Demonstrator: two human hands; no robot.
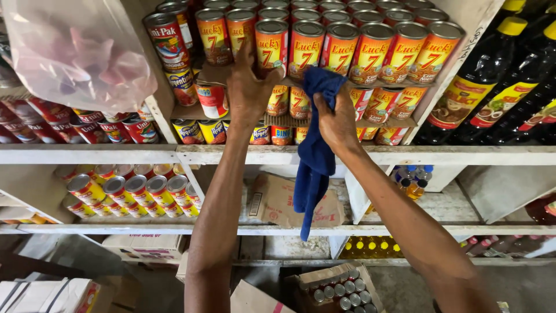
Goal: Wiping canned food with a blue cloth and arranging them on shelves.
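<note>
L hand fingers curled on an upright red-yellow can in the shelf's front row; R hand just right, fist closed on blue cloth, hanging long-axis down; L nearer the can.

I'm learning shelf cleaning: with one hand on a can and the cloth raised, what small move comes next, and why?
Probably wipe the lid of the held can: the left hand grips that red-and-yellow can in the front row, and the right hand holds the blue cloth bunched just beside it, near the can tops.
</note>
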